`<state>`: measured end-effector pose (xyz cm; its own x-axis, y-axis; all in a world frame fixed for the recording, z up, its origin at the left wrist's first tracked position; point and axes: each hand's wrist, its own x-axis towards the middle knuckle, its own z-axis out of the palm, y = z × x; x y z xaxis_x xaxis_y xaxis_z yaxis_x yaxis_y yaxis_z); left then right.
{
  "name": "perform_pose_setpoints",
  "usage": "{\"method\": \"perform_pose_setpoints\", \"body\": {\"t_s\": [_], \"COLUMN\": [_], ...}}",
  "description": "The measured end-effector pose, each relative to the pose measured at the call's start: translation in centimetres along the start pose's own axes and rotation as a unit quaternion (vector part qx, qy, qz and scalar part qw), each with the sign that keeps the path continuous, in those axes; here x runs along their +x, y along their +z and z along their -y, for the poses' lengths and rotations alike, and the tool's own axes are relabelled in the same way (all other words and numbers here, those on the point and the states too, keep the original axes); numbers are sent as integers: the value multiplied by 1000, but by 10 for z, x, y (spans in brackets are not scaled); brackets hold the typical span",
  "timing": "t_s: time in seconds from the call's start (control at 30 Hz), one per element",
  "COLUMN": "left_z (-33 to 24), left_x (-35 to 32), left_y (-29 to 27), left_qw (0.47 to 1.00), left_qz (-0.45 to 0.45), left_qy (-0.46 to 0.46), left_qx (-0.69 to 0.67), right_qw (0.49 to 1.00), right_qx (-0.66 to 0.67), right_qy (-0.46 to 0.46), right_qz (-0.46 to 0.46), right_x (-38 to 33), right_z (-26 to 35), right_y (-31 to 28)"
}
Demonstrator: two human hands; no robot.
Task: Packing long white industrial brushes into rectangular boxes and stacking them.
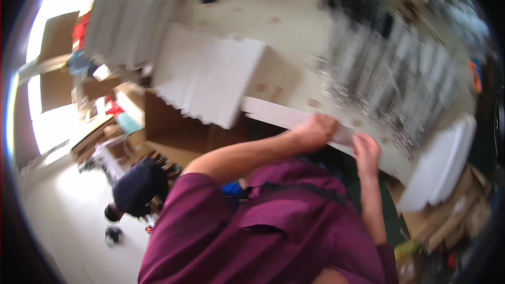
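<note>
A long, narrow white carton (271, 113) lies slantwise across the near edge of the worktable, in front of my body. My left hand (318, 130) is closed around it right of its middle, the forearm crossing from the left. My right hand (366, 152) pinches its right end with fingers pressed together. The stretch between the hands looks pale and blurred, so I cannot tell whether its end is open. Just left of the carton stands a row of similar white cartons (210, 76), packed side by side.
Many clear-wrapped slim pieces (384, 68) lie in a row on the right of the cream table (286, 26). A white stack (442, 160) stands at the right edge. Below the left cartons is a brown cardboard box (173, 131). Another person (141, 186) is at lower left.
</note>
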<state>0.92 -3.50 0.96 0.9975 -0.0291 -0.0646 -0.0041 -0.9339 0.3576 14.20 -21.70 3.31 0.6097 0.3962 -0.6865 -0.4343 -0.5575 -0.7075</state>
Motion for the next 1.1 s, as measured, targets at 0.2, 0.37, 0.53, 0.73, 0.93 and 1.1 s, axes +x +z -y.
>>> {"method": "perform_pose_setpoints", "body": {"t_s": [0.2, 0.37, 0.53, 0.73, 0.93, 1.1], "left_z": [16, 16, 11, 10, 4, 10], "left_x": [-6, 0, 1, 5, -3, -8], "left_y": [-32, -35, -41, -38, -38, -38], "left_qw": [998, 998, 997, 999, 996, 995], "left_qz": [46, 45, 27, -19, 1, 35], "left_qy": [-22, -8, -21, 22, -3, -10], "left_qx": [-30, -47, -70, -31, -84, -93], "right_qw": [995, 995, 996, 993, 962, 924], "right_qx": [62, 47, 20, 58, 139, 251], "right_qy": [-15, -24, -28, 0, 131, 171], "right_qz": [82, 80, 87, 103, 193, 233], "right_x": [-3, -9, -13, -11, -13, -6], "right_z": [11, 19, 15, 21, 39, 27], "right_y": [8, -2, -3, -9, -13, -15]}}
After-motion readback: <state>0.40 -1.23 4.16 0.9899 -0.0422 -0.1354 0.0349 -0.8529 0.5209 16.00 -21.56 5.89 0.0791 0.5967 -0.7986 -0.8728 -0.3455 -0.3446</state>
